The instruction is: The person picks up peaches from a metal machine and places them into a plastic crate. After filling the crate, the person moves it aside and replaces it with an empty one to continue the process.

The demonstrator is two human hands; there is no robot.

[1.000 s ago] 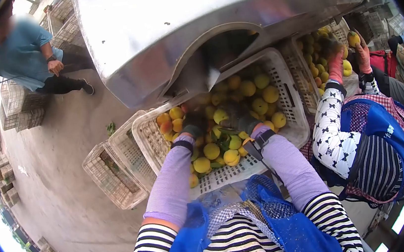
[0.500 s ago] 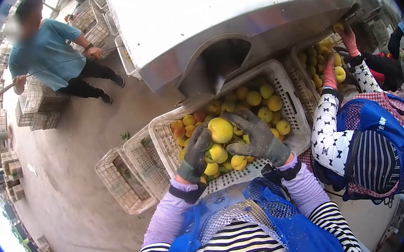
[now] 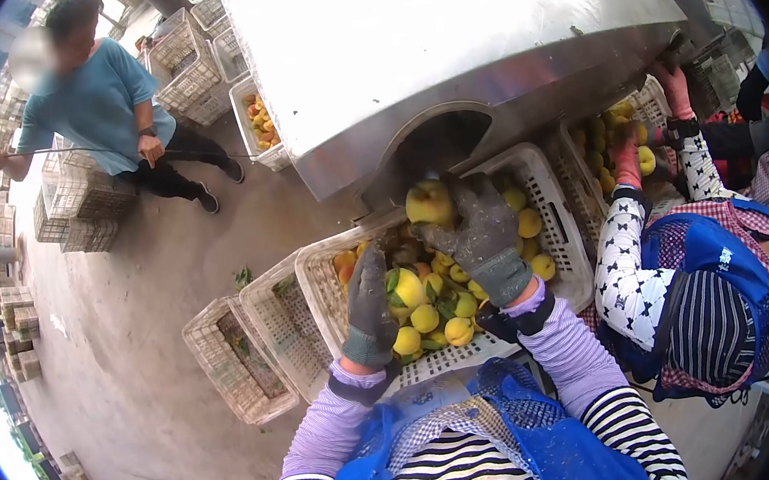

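My right hand (image 3: 483, 231), in a dirty dark grey glove, grips a yellow peach (image 3: 429, 203) with a darker top, raised over the far side of a white plastic crate (image 3: 567, 219). My left hand (image 3: 368, 303), gloved alike, has its fingers together and curved round another yellow peach (image 3: 404, 288) with a green leaf against it. The thumb and palm side are partly hidden. Below both hands, yellow and orange peaches (image 3: 458, 331), some with leaves, fill the crate.
A metal chute opening (image 3: 444, 138) overhangs the crate's far edge. Two crates (image 3: 237, 361) stand at left on the concrete floor. At right a co-worker (image 3: 692, 271) handles peaches over another crate. A person in a teal shirt (image 3: 94, 102) stands at upper left holding a thin rod.
My right hand has moved up and away from my left, carrying a peach toward the chute. My left hand has shifted slightly left. The standing person has raised the rod's end.
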